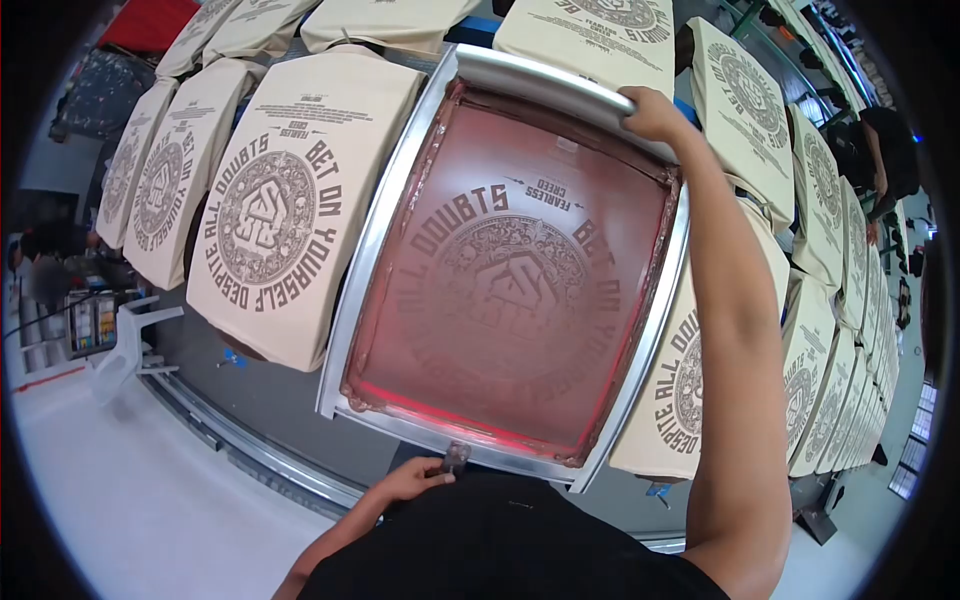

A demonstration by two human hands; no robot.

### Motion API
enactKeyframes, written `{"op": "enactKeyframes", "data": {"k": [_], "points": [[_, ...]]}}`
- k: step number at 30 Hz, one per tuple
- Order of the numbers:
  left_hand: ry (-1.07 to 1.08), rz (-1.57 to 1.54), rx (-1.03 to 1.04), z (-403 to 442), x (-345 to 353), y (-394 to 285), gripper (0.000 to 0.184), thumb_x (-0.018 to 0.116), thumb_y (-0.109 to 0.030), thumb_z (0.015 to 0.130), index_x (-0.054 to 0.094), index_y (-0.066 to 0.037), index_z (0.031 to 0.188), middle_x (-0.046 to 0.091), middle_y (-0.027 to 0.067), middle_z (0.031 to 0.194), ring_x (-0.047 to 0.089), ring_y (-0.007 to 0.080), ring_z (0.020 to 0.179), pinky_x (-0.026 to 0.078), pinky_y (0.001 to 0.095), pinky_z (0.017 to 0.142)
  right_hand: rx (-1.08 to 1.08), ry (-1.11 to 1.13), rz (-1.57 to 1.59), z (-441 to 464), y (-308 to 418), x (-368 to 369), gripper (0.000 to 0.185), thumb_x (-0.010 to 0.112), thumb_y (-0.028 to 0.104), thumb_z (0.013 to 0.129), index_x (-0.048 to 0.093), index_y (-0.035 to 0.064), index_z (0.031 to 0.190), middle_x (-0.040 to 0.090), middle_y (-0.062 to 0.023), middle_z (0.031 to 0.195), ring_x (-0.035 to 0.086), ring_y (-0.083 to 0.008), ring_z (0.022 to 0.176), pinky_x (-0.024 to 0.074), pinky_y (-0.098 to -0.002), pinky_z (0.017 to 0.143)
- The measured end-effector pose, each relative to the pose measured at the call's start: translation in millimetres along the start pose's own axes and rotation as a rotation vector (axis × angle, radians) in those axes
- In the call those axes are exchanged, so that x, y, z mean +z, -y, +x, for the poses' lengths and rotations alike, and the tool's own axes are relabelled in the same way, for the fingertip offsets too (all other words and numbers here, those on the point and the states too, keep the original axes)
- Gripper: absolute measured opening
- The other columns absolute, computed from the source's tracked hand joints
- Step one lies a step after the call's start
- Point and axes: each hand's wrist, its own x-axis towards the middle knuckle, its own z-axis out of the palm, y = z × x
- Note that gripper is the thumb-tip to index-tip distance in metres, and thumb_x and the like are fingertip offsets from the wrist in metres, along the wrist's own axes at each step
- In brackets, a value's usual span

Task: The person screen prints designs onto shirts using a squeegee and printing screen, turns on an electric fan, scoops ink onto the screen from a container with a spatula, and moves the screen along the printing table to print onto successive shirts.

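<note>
A silkscreen [500, 290] in a silver metal frame lies in front of me, at an angle. Its reddish, see-through mesh carries round lettering and a crest. My right hand [660, 115] is closed round the right end of the frame's wide far rail [560, 82]. At the near edge, my left hand [415, 480] has its fingers curled against a small brownish knob-like piece [456, 458], just below the frame. What lies directly beneath the mesh is hard to make out.
Cream printed shirts [300, 200] on boards stand left of the screen, with further printed shirts [740, 110] in rows to the right. A metal rail [250, 465] runs along the near side. A white plastic chair [130, 350] stands left; another person [885, 150] is far right.
</note>
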Motion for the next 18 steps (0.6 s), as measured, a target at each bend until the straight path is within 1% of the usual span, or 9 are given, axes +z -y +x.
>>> {"op": "enactKeyframes", "data": {"k": [2, 3, 5, 6, 9, 11, 13, 16, 18], "points": [[0.003, 0.135, -0.016, 1.1, -2.2, 7.1, 0.027, 0.065, -0.028, 0.095, 0.070, -0.002, 0.099, 0.063, -0.0027, 0.079, 0.053, 0.0031, 0.077, 0.046, 0.0246, 0.069, 0.018, -0.038, 0.000, 0.6, 17.9, 11.2, 0.057, 0.059, 0.012, 0.068, 0.063, 0.0068, 0.124, 0.067, -0.0220, 0.115, 0.063, -0.0360, 0.108, 0.0477, -0.0378, 0.097], [0.005, 0.144, -0.014, 1.9, -3.9, 10.3, 0.027, 0.065, -0.028, 0.095, 0.070, -0.002, 0.099, 0.063, -0.0027, 0.079, 0.053, 0.0031, 0.077, 0.046, 0.0246, 0.069, 0.024, -0.046, 0.000, -5.0, 23.2, 14.0, 0.057, 0.059, 0.012, 0.068, 0.063, 0.0068, 0.124, 0.067, -0.0220, 0.115, 0.063, -0.0360, 0.108, 0.0477, -0.0378, 0.097], [-0.035, 0.264, -0.004, 1.7, -0.8, 8.3, 0.028, 0.065, -0.029, 0.095, 0.067, -0.002, 0.088, 0.055, -0.0064, 0.070, 0.047, 0.0026, 0.070, 0.041, 0.0246, 0.062, 0.058, -0.077, 0.057, -30.1, 39.3, 19.5, 0.053, 0.053, 0.004, 0.067, 0.065, 0.0044, 0.119, 0.066, -0.0241, 0.113, 0.060, -0.0373, 0.112, 0.0447, -0.0380, 0.100], [-0.052, 0.290, 0.087, 2.1, 0.9, 5.1, 0.034, 0.065, -0.031, 0.095, 0.063, -0.002, 0.078, 0.049, -0.0076, 0.065, 0.043, 0.0023, 0.066, 0.038, 0.0253, 0.057, 0.074, -0.049, 0.039, -42.3, 47.7, 21.7, 0.054, 0.052, 0.003, 0.067, 0.066, 0.0053, 0.118, 0.066, -0.0237, 0.114, 0.061, -0.0370, 0.111, 0.0456, -0.0384, 0.099], [0.003, 0.302, 0.159, 12.2, -7.6, 18.7, 0.035, 0.064, -0.032, 0.095, 0.062, -0.002, 0.076, 0.051, -0.0070, 0.065, 0.044, 0.0024, 0.064, 0.038, 0.0252, 0.056, 0.038, 0.026, 0.076, -103.5, 89.5, 27.9, 0.051, 0.052, 0.002, 0.066, 0.067, 0.0054, 0.115, 0.067, -0.0238, 0.109, 0.062, -0.0381, 0.107, 0.0471, -0.0401, 0.095], [0.039, 0.235, 0.193, 15.2, -6.2, 20.3, 0.035, 0.062, -0.031, 0.096, 0.063, -0.002, 0.076, 0.054, -0.0048, 0.063, 0.047, 0.0034, 0.062, 0.039, 0.0249, 0.055, -0.008, -0.035, 0.095, -159.4, 125.1, 46.3, 0.047, 0.054, 0.002, 0.064, 0.069, 0.0050, 0.109, 0.068, -0.0244, 0.102, 0.063, -0.0410, 0.100, 0.0487, -0.0438, 0.090], [0.015, 0.304, 0.145, 10.8, -4.8, 10.1, 0.033, 0.062, -0.029, 0.095, 0.065, -0.002, 0.077, 0.057, -0.0023, 0.063, 0.050, 0.0051, 0.060, 0.040, 0.0246, 0.055, 0.048, 0.037, 0.138, -222.6, 173.7, 55.9, 0.047, 0.055, 0.001, 0.064, 0.069, 0.0050, 0.109, 0.068, -0.0234, 0.102, 0.063, -0.0406, 0.100, 0.0492, -0.0438, 0.089], [0.003, 0.268, 0.159, 13.2, -2.3, 11.5, 0.033, 0.063, -0.028, 0.095, 0.066, -0.001, 0.078, 0.057, -0.0008, 0.062, 0.051, 0.0069, 0.058, 0.041, 0.0253, 0.055, 0.076, -0.034, 0.140, -320.6, 236.0, 87.9, 0.043, 0.058, -0.001, 0.064, 0.068, 0.0053, 0.106, 0.068, -0.0200, 0.101, 0.063, -0.0394, 0.098, 0.0491, -0.0458, 0.086], [-0.006, 0.305, 0.172, 14.7, -0.6, 15.7, 0.033, 0.063, -0.028, 0.095, 0.066, 0.000, 0.078, 0.058, -0.0004, 0.062, 0.051, 0.0070, 0.057, 0.041, 0.0254, 0.054, 0.038, -0.078, 0.178, -379.0, 269.4, 110.8, 0.039, 0.060, -0.001, 0.064, 0.066, 0.0051, 0.102, 0.066, -0.0173, 0.098, 0.061, -0.0383, 0.096, 0.0475, -0.0468, 0.085]]}}
